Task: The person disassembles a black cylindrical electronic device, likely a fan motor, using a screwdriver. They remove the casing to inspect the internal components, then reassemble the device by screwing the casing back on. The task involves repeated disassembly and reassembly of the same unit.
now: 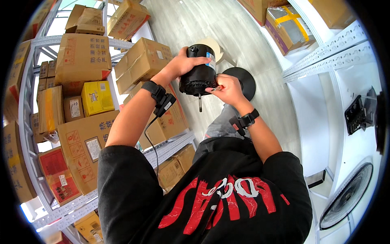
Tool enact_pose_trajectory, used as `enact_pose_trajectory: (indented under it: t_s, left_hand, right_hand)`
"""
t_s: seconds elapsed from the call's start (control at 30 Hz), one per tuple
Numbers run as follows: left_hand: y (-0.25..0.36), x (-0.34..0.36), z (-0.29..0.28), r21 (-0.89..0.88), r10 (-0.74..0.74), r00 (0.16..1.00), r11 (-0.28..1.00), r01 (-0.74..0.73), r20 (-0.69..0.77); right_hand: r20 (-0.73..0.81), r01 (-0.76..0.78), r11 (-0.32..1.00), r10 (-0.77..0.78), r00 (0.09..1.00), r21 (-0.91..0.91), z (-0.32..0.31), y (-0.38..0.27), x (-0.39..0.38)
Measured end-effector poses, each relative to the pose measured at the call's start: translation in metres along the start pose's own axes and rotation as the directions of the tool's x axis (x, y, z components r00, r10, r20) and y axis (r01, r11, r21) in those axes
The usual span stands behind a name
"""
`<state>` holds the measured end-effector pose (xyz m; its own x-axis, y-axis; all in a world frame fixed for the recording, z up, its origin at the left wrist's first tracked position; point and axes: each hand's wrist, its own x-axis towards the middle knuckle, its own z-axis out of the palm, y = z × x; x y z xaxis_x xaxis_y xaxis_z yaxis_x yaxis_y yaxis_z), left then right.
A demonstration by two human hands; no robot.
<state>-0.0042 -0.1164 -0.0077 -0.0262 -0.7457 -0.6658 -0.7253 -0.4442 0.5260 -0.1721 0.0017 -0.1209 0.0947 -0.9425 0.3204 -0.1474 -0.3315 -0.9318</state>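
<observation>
A black cylindrical electric motor (198,74) is held up in front of me, its thin metal shaft pointing down toward me. Wrapped over its upper left side is my left hand (185,64), with the thumb lying across the casing near a blue-and-white label (210,61). At the lower right rim, my right hand (228,88) has its fingers pressed together against the motor's edge. Whether those fingers pinch a small part there is too small to tell. Both wrists wear black straps with small devices, and a cable runs from the left one.
Metal shelving with cardboard boxes (83,59) and a yellow box (97,97) stands on the left. Beyond the motor are a round black base (243,83) and a cream-coloured stand (213,46) on the floor. On the right are white shelves, a taped box (289,26) and a round fan grille (347,197).
</observation>
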Motion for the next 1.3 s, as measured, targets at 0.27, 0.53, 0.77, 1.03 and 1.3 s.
enact_pose_trajectory:
  t_s: [0.27, 0.53, 0.77, 1.03, 1.3]
  left_hand:
    - [0.006, -0.007, -0.005, 0.007, -0.08, 0.997, 0.997, 0.08, 0.001]
    - [0.008, -0.013, -0.003, 0.01, -0.135, 0.99, 0.991, 0.135, -0.04]
    - [0.008, -0.019, -0.004, 0.101, -0.087, 0.994, 0.99, 0.093, -0.068]
    - [-0.009, -0.005, 0.0, 0.146, 0.004, 0.997, 0.989, 0.007, -0.075]
    - [0.009, -0.014, -0.004, 0.155, -0.105, 0.991, 0.981, 0.117, -0.08]
  right_hand:
    - [0.132, -0.009, 0.974, 0.04, 0.99, -0.226, -0.021, -0.009, 0.015]
    - [0.204, 0.024, 0.911, 0.067, 0.977, -0.413, -0.03, -0.039, 0.031]
    - [0.257, 0.101, 0.91, 0.007, 0.966, -0.403, -0.029, -0.035, 0.039]
    - [0.135, 0.174, 0.96, -0.147, 0.98, -0.22, -0.018, -0.022, 0.031]
    - [0.16, -0.045, 0.965, 0.089, 0.983, -0.26, -0.024, -0.015, 0.024]
